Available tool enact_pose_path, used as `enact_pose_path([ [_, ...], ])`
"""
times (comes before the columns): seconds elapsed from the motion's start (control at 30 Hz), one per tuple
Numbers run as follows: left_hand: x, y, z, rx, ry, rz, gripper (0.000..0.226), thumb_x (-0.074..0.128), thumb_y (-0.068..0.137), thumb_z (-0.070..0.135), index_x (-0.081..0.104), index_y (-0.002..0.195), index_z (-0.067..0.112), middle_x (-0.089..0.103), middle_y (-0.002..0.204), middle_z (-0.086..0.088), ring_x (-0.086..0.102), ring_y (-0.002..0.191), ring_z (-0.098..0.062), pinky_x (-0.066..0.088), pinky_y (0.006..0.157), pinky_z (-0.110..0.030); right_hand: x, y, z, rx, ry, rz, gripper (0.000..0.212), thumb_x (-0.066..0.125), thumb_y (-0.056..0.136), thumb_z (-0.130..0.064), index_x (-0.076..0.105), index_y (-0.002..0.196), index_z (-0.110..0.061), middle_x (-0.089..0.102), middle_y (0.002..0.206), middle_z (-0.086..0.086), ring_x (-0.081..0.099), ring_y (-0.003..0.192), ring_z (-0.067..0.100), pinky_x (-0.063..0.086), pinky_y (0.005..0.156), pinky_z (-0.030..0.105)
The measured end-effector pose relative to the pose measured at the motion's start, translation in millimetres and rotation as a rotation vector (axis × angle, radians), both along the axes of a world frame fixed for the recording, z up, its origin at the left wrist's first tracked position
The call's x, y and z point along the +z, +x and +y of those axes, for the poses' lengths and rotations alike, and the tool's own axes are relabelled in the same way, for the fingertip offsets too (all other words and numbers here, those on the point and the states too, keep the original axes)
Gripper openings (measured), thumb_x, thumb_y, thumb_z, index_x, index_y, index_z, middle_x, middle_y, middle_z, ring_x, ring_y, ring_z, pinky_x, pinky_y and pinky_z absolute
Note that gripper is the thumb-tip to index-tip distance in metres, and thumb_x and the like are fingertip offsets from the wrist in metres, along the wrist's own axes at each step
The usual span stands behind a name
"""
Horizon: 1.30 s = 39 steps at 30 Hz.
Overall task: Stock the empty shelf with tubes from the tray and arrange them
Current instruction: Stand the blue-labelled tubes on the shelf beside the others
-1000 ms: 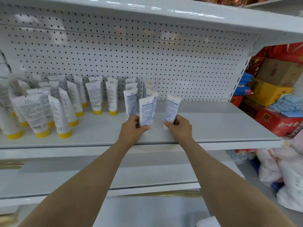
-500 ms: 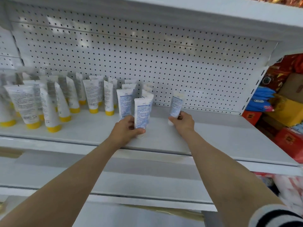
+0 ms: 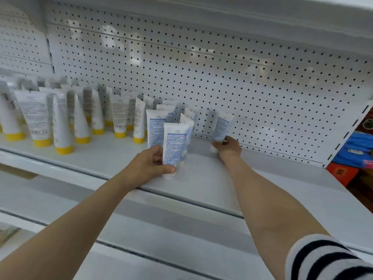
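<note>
My left hand [image 3: 150,165] grips a white tube with blue print [image 3: 174,147], standing cap-down near the front of the white shelf [image 3: 212,178]. Farther back, close to the pegboard wall, my right hand [image 3: 228,147] holds another white and blue tube [image 3: 221,126] upright by its lower end. Between and behind them stand several more blue-print tubes [image 3: 156,126] in a short row. To the left stand several white tubes with yellow caps [image 3: 60,126]. The tray is out of view.
A perforated white back panel [image 3: 222,73] closes the shelf behind, and another shelf board [image 3: 242,9] hangs above. Lower shelves [image 3: 161,229] run below. Blue and red packaged goods [image 3: 355,150] sit past the right upright. The shelf surface right of my right hand is bare.
My right hand has carried its tube from the shelf front back toward the pegboard. My left hand stays on its tube. The camera has moved closer and turned left.
</note>
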State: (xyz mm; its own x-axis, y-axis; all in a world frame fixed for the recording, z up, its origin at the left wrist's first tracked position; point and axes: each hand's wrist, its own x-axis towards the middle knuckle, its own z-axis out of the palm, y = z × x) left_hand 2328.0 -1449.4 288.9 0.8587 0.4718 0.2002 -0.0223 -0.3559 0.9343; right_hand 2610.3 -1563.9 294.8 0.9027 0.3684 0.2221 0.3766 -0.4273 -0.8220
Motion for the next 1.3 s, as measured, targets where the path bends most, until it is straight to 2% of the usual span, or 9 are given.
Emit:
enact_pose_path([
  [0.1, 0, 0, -1, 0.002, -0.017, -0.018, 0.051, 0.081, 0.075, 0.018, 0.058, 0.121, 0.019, 0.071, 0.114, 0.008, 0.066, 0.106, -0.008, 0.05, 0.098, -0.035, 0, 11, 10, 0.007, 0.002, 0.0, 0.023, 0.073, 0.08, -0.039, 0.069, 0.097, -0.025, 0.069, 0.089, -0.004, 0.061, 0.08, 0.018, 0.045, 0.069, 0.025],
  [0.2, -1, 0, -1, -0.003, -0.023, -0.027, 0.052, 0.081, 0.076, 0.016, 0.058, 0.122, 0.021, 0.07, 0.114, 0.009, 0.066, 0.107, -0.009, 0.051, 0.096, -0.031, 0, 19, 18, 0.027, 0.01, -0.015, 0.024, 0.073, 0.082, -0.035, 0.07, 0.102, -0.023, 0.07, 0.093, -0.002, 0.06, 0.08, 0.018, 0.038, 0.062, 0.023],
  [0.5, -2, 2, 0, -0.014, -0.046, -0.038, 0.057, 0.079, 0.077, 0.013, 0.054, 0.127, 0.022, 0.068, 0.119, 0.008, 0.064, 0.111, -0.01, 0.051, 0.096, -0.027, -2, 27, 35, 0.015, 0.089, 0.019, 0.043, 0.077, 0.081, -0.033, 0.064, 0.117, -0.013, 0.07, 0.114, 0.006, 0.063, 0.108, 0.027, 0.037, 0.077, 0.023],
  [0.73, -5, 3, 2, -0.021, -0.048, -0.047, 0.06, 0.081, 0.074, 0.021, 0.053, 0.128, 0.022, 0.068, 0.121, 0.005, 0.064, 0.113, -0.014, 0.048, 0.101, -0.039, -2, 26, 39, 0.014, 0.11, 0.014, 0.042, 0.076, 0.081, -0.033, 0.063, 0.117, -0.016, 0.07, 0.112, 0.005, 0.062, 0.107, 0.026, 0.038, 0.078, 0.025],
  [0.93, -9, 4, 5, -0.013, -0.061, -0.052, 0.058, 0.083, 0.073, 0.022, 0.055, 0.124, 0.02, 0.068, 0.12, 0.004, 0.064, 0.112, -0.015, 0.048, 0.1, -0.039, 2, 27, 41, 0.033, 0.0, -0.001, 0.036, 0.074, 0.081, -0.033, 0.067, 0.109, -0.012, 0.071, 0.102, 0.006, 0.064, 0.096, 0.027, 0.04, 0.072, 0.026],
  [1.0, -10, 4, 5, 0.003, -0.05, -0.04, 0.056, 0.084, 0.073, 0.021, 0.056, 0.122, 0.019, 0.069, 0.117, 0.005, 0.065, 0.109, -0.013, 0.05, 0.098, -0.036, 2, 24, 39, 0.032, -0.059, 0.013, 0.033, 0.072, 0.081, -0.034, 0.068, 0.105, -0.011, 0.07, 0.096, 0.007, 0.061, 0.086, 0.025, 0.038, 0.069, 0.026],
  [1.1, -11, 2, 5, 0.053, -0.043, -0.043, 0.052, 0.084, 0.072, 0.015, 0.059, 0.117, 0.019, 0.072, 0.11, 0.004, 0.068, 0.102, -0.012, 0.052, 0.093, -0.032, 4, 14, 34, -0.006, -0.111, 0.057, 0.035, 0.07, 0.08, -0.039, 0.066, 0.102, -0.011, 0.067, 0.092, 0.005, 0.059, 0.084, 0.024, 0.035, 0.065, 0.027],
  [1.17, -10, -2, 6, 0.092, -0.024, -0.043, 0.048, 0.084, 0.071, 0.015, 0.06, 0.112, 0.022, 0.074, 0.103, 0.006, 0.07, 0.096, -0.009, 0.054, 0.086, -0.024, 7, 3, 29, -0.019, -0.155, 0.065, 0.037, 0.07, 0.081, -0.042, 0.061, 0.105, -0.015, 0.065, 0.101, 0.006, 0.059, 0.092, 0.026, 0.037, 0.068, 0.027],
  [1.3, -9, -19, 16, 0.151, 0.013, -0.028, 0.037, 0.085, 0.07, 0.016, 0.059, 0.095, 0.021, 0.073, 0.092, 0.013, 0.069, 0.085, 0.0, 0.05, 0.071, -0.01, 5, -24, 10, -0.054, -0.15, 0.092, 0.062, 0.076, 0.08, -0.04, 0.054, 0.129, -0.009, 0.062, 0.125, 0.007, 0.057, 0.114, 0.026, 0.037, 0.078, 0.024],
])
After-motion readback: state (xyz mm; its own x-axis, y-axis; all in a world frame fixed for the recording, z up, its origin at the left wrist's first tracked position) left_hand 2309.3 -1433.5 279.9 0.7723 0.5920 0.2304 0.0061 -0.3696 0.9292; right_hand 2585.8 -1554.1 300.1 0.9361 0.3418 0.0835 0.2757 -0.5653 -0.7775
